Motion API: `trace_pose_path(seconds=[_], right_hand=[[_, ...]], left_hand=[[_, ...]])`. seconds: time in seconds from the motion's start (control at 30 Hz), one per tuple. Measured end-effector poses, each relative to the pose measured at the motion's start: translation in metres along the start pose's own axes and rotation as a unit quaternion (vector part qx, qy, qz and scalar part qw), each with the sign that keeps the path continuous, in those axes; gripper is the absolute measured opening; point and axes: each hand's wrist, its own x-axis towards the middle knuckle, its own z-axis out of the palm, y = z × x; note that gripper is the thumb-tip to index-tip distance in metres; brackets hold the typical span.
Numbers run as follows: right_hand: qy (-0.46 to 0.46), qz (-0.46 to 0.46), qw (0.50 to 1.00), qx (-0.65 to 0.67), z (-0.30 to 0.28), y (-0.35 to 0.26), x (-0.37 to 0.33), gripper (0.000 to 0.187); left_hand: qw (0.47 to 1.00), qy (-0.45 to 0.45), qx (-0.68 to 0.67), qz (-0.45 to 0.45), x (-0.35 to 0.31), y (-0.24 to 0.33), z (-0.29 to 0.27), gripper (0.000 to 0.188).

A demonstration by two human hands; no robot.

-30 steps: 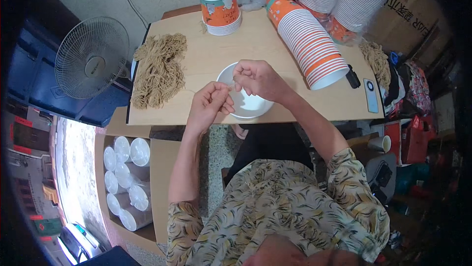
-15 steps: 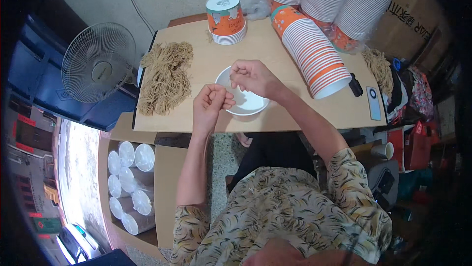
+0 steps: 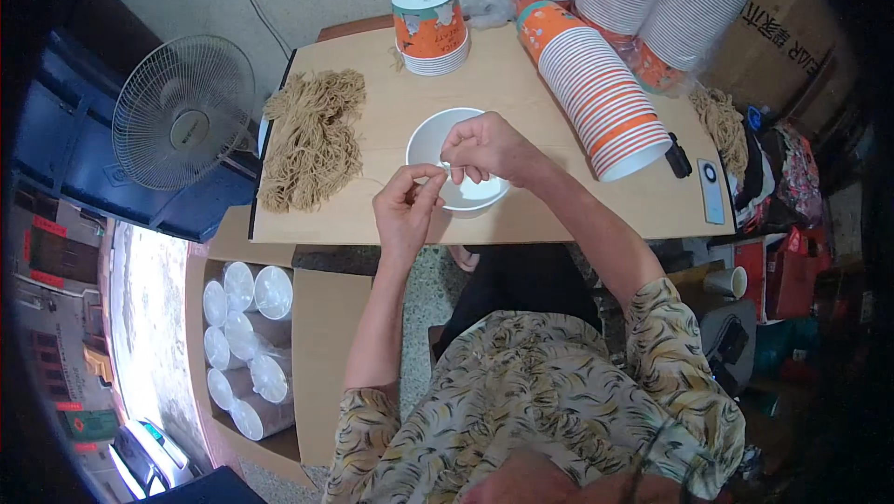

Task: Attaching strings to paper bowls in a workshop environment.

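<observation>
Over a white paper bowl [image 3: 435, 136] at the table's near edge, my two hands almost meet. My left hand [image 3: 407, 209] is closed in a pinch, thumb against forefinger. A faint thin tan cord seems to run to it from the heap of twisted cords [image 3: 312, 141] on the left. The fingers of my right hand [image 3: 486, 145] are curled in a pinch beside the left fingertips. What lies between the right fingers is too small to make out. The bowl stands upright, its inside partly hidden by my hands.
An upside-down stack of orange paper tubs [image 3: 428, 29] stands at the back. A long stack of tubs [image 3: 596, 89] lies to the right, near a phone-like object [image 3: 711, 193]. Left are a fan [image 3: 186, 127] and, lower, a carton [image 3: 331, 364] holding wrapped tubs.
My left hand has moved slightly right, and both hands' fingertips have come together over the bowl. The view has shifted a little.
</observation>
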Motion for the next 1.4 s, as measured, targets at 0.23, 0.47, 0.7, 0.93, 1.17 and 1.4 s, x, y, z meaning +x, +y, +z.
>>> trace_pose_path(seconds=[0.23, 0.47, 0.7, 0.93, 1.17, 1.4], right_hand=[[0.004, 0.027, 0.999, -0.017, 0.007, -0.003, -0.003, 0.012], [0.005, 0.055, 0.998, -0.037, 0.007, -0.005, -0.001, 0.012], [-0.008, 0.060, 0.997, -0.037, 0.001, 0.000, -0.002, 0.013], [0.007, 0.066, 0.995, -0.071, 0.000, -0.005, -0.004, 0.016], [0.038, -0.113, 0.989, -0.092, 0.001, 0.004, -0.027, 0.010], [0.116, -0.238, 0.934, -0.241, 0.029, 0.020, -0.048, 0.021]], left_hand=[[0.996, 0.065, -0.032, 0.049, -0.001, -0.002, 0.010, 0.017], [0.987, 0.077, 0.073, 0.120, -0.004, -0.009, 0.007, 0.016], [0.975, 0.061, 0.122, 0.175, -0.005, 0.000, 0.009, 0.008], [0.982, 0.070, 0.098, 0.149, -0.004, 0.000, 0.007, 0.007], [0.984, -0.019, -0.098, -0.145, 0.004, 0.021, -0.014, 0.011], [0.968, -0.005, -0.157, -0.195, 0.000, 0.017, -0.008, 0.019]])
